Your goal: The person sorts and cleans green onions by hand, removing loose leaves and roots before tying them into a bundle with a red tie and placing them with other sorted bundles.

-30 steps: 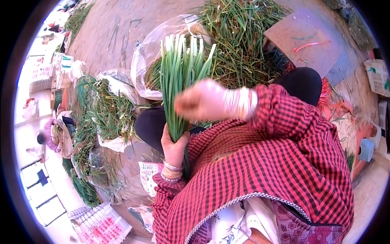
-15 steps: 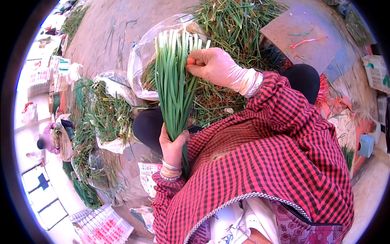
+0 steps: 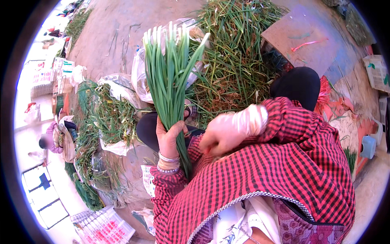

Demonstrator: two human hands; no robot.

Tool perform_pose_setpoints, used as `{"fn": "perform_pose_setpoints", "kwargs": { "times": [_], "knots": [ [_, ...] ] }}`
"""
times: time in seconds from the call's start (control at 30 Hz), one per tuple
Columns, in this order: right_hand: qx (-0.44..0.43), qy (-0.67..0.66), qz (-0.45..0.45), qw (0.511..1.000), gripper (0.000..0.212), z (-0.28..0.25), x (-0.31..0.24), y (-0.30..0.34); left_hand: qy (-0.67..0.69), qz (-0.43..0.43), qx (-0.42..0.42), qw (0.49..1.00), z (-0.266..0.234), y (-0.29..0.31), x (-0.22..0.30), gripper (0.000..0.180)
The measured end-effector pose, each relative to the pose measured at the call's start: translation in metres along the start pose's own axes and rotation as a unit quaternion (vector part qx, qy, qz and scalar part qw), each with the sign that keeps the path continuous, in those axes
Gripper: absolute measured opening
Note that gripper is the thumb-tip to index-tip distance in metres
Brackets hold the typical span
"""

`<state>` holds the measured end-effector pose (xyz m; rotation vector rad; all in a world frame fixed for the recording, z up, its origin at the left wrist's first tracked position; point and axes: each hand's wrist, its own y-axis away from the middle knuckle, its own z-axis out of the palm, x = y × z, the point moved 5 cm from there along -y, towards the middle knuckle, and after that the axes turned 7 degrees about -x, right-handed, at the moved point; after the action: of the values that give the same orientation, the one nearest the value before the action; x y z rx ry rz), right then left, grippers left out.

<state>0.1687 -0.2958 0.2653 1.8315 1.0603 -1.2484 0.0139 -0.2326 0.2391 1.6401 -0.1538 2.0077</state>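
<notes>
The bunch of green stalks [image 3: 170,77] stands upright in front of you, its white cut ends at the top and the leaves fanning slightly apart. Your left hand [image 3: 170,136] has its grip closed around the lower part of the bunch, thumb across the front, with bangles on the wrist just below. Your right hand [image 3: 221,132] is down beside the left, near the base of the bunch and in front of your checked red sleeve; it is blurred, so you cannot tell whether its grip is closed on anything or whether it touches the stalks.

Behind the bunch lies a clear plastic bag [image 3: 140,77] with more greens in it, and beyond that a large loose pile of greens [image 3: 235,61] spreads over the ground. To your left a second heap of trimmings [image 3: 107,118] rests on plastic sheeting. A flat board [image 3: 313,40] lies at the upper right. Another person [image 3: 55,140] crouches at the far left.
</notes>
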Motion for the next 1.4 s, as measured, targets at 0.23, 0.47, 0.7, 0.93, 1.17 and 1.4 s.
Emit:
{"fn": "perform_pose_setpoints", "kwargs": {
  "times": [0.23,0.47,0.7,0.93,1.17,1.4],
  "knots": [
    [0.537,0.161,0.068,0.825,0.019,-0.113,-0.006,0.077,-0.039,0.029,0.032,0.998,-0.005,0.000,0.002,0.041],
    [0.470,0.229,0.136,0.842,0.049,-0.114,-0.002,0.027,-0.108,0.116,0.070,0.985,0.018,0.002,-0.003,0.051],
    [0.498,0.271,0.172,0.805,0.028,-0.117,0.017,0.036,-0.158,0.120,0.060,0.978,0.022,-0.002,-0.008,0.066],
    [0.183,0.031,-0.052,0.981,0.012,-0.031,-0.002,0.003,-0.111,0.134,0.059,0.983,0.011,-0.010,-0.008,0.068],
    [0.431,-0.252,0.027,0.866,0.071,-0.101,0.082,0.064,-0.279,0.249,0.107,0.921,0.011,-0.026,0.016,0.060],
    [0.534,-0.331,-0.117,0.769,0.060,-0.133,0.039,0.056,-0.597,0.221,0.051,0.770,0.130,-0.062,0.029,0.103]
  ]
}}
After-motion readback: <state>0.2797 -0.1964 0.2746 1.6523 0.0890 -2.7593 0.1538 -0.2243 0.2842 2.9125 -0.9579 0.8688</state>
